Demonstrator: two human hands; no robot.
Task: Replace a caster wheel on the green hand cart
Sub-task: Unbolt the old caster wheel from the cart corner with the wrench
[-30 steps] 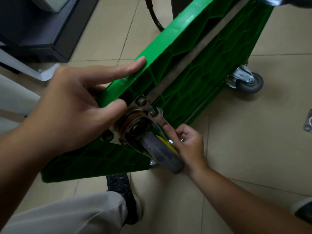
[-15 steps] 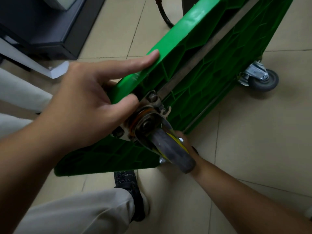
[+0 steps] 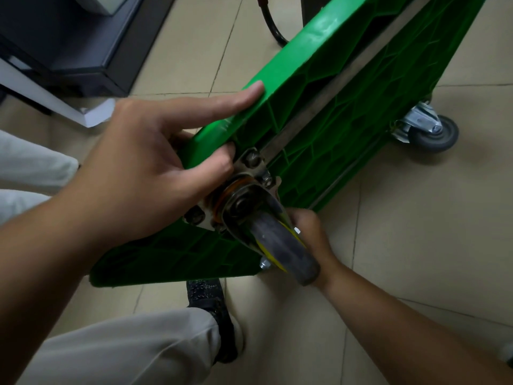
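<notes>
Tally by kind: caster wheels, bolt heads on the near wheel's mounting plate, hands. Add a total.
Caster wheels: 2, the near caster wheel and the far caster wheel
Bolt heads showing: 3; any fourth is hidden
Hands: 2, the left hand gripping the green cart, the right hand behind the near wheel
Total: 7

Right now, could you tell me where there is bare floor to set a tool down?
Bare tile lies right of the cart, between far caster and right hand, and between cart and cabinet. Crowded around near caster: left hand, shoe.
</notes>
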